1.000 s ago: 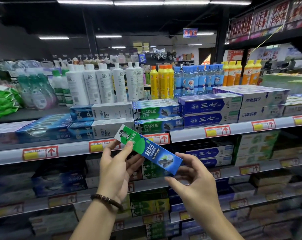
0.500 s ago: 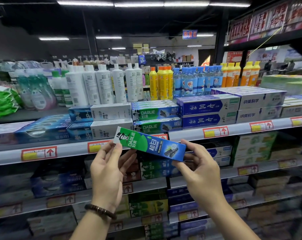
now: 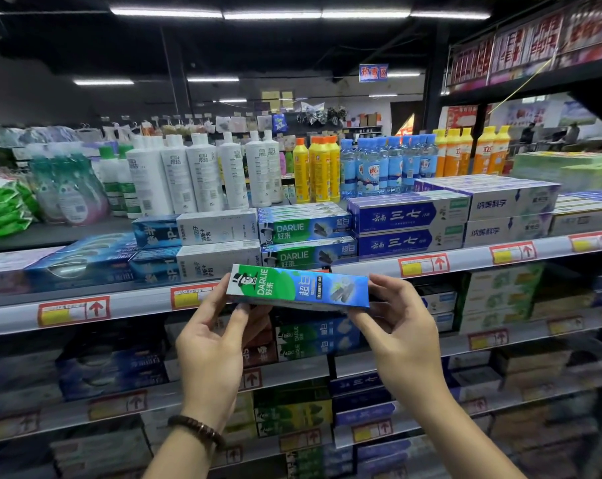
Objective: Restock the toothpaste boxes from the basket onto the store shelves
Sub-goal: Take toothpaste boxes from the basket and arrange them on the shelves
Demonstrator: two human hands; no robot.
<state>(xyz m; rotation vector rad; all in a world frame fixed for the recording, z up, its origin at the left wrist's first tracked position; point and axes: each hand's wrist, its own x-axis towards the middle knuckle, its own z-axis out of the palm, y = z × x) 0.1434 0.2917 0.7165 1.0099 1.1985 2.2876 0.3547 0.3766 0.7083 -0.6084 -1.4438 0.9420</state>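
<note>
DARLIE toothpaste box [image 3: 297, 288] held level before the top shelf edge [image 3: 140, 305], left hand [image 3: 211, 344] and right hand [image 3: 401, 326] each pinching one end with curled fingers, just below two stacked DARLIE boxes [image 3: 306, 242] flanked by white cartons [image 3: 218, 229] and blue cartons [image 3: 406, 216].

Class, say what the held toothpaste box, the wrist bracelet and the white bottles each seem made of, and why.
Toothpaste box: thin printed card, glossy; sharp folded edges.
Bracelet: dark round beads, perhaps wood; too small to be sure.
White bottles: probably plastic; smooth moulded bodies, soft sheen.
</note>
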